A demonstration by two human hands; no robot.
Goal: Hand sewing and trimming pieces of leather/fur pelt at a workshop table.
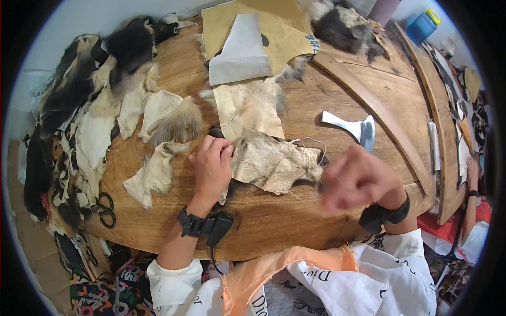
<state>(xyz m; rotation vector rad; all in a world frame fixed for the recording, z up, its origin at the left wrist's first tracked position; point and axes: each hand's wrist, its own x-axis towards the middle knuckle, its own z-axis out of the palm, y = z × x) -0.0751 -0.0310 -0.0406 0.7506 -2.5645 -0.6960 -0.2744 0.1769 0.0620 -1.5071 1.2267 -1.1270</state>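
Observation:
A pale, wrinkled piece of fur hide [266, 164] lies skin side up on the wooden table in front of me. My left hand [212, 160] grips its left edge, with thumb and fingers pressed together. To the right of the hide, my right hand [356, 181] is raised and blurred, its fingers curled in; whatever they hold is too smeared to make out. A thin pale thread [315, 140] loops from the hide's right end toward that hand. Beyond the hide lies another pale skin piece [250, 108], partly under white and tan pattern sheets [240, 58].
A metal blade tool [354, 127] lies right of the hide, beside a long wooden strip [377, 116]. Fur scraps [171, 118] and black-handled scissors [106, 209] are on the left. Dark fur [342, 31] and a blue, yellow-lidded jar [421, 27] stand far right. Another person's hand [473, 174] shows at the right edge.

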